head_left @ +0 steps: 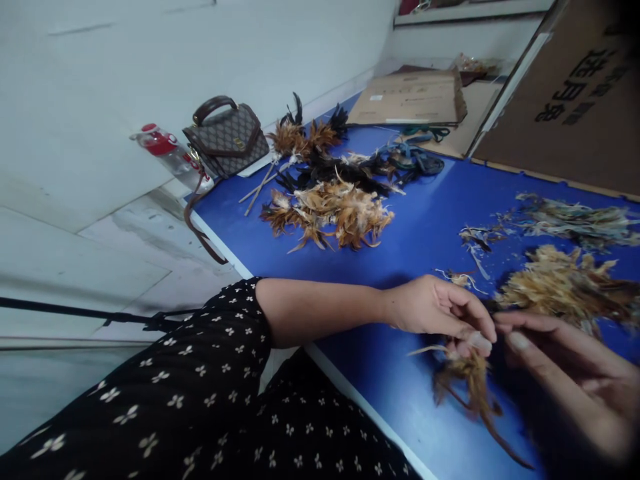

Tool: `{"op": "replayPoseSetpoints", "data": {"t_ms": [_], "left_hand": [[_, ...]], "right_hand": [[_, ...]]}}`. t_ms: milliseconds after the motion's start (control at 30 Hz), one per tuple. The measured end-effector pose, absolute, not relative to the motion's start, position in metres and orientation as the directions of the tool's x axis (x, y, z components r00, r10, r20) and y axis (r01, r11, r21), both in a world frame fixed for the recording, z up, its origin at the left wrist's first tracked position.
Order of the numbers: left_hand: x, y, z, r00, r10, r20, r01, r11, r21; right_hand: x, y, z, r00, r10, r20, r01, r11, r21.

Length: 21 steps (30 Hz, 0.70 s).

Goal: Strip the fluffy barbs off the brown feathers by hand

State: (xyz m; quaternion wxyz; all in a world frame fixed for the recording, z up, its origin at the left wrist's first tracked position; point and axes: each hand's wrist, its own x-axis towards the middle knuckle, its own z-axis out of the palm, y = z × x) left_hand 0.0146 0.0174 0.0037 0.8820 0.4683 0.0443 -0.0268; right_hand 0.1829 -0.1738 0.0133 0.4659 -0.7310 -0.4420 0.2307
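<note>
My left hand (440,308) reaches across the blue table (425,227), fingers pinched on a small bunch of brown feathers (467,380) that hangs below the fingertips. My right hand (570,373) comes in from the lower right, blurred, with fingers stretched toward the same bunch and touching it near my left fingertips. A loose heap of tan feathers (565,287) lies just behind both hands.
Finished brown and black feather bundles (330,207) with sticks lie mid-table. A patterned handbag (227,137) and a red-capped bottle (167,153) sit at the far left corner. Cardboard sheets (415,97) and a big box (570,100) stand at the back. Frayed strips (575,220) lie right.
</note>
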Motion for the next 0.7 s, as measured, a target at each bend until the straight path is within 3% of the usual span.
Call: {"op": "replayPoseSetpoints", "data": {"t_ms": [200, 400, 700], "left_hand": [[0.012, 0.022, 0.008, 0.994, -0.026, -0.110, 0.104, 0.587, 0.803], [0.012, 0.019, 0.006, 0.992, -0.051, -0.117, 0.124, 0.586, 0.801], [0.012, 0.018, 0.007, 0.991, -0.065, -0.115, 0.132, 0.565, 0.814]], "right_hand": [[0.187, -0.174, 0.003, 0.442, 0.876, 0.193, 0.558, -0.100, -0.824], [0.191, -0.176, 0.003, 0.366, 0.906, 0.214, 0.590, -0.048, -0.806], [0.199, -0.181, -0.019, 0.347, 0.938, 0.018, 0.480, -0.162, -0.862]]}}
